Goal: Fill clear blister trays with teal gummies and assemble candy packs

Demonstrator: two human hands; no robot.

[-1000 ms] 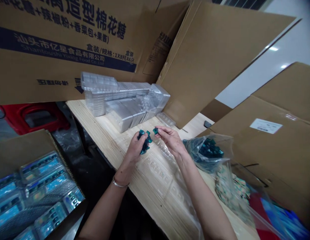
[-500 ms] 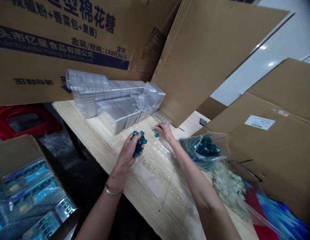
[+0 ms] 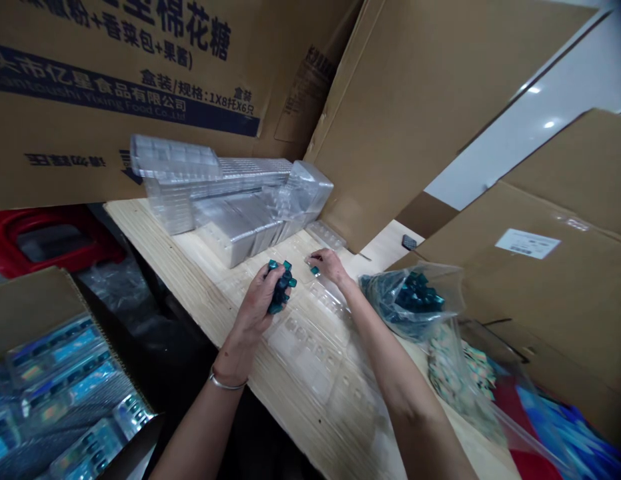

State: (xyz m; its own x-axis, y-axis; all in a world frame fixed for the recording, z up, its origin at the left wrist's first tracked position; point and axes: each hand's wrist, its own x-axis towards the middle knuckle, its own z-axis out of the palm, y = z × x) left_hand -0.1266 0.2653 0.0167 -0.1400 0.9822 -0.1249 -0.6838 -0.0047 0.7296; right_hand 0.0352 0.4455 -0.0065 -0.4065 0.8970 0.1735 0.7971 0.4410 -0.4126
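Teal pieces [image 3: 281, 287] sit clenched in the left hand's [image 3: 251, 312] fingers above a clear tray [image 3: 306, 350] on the counter [image 3: 163, 243]; the right hand's [image 3: 331, 265] open fingers rest beside a lone piece [image 3: 315, 270]. Overfull, that grip could spill pieces.

and there they were, glossy teal pieces [image 3: 280, 288] bunched in the left hand [image 3: 253, 310], one lone piece [image 3: 315, 270] sitting on the clear plastic tray [image 3: 305, 347]!

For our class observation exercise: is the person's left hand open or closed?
Closed: the left hand curls around a cluster of teal pieces, gripping them together.
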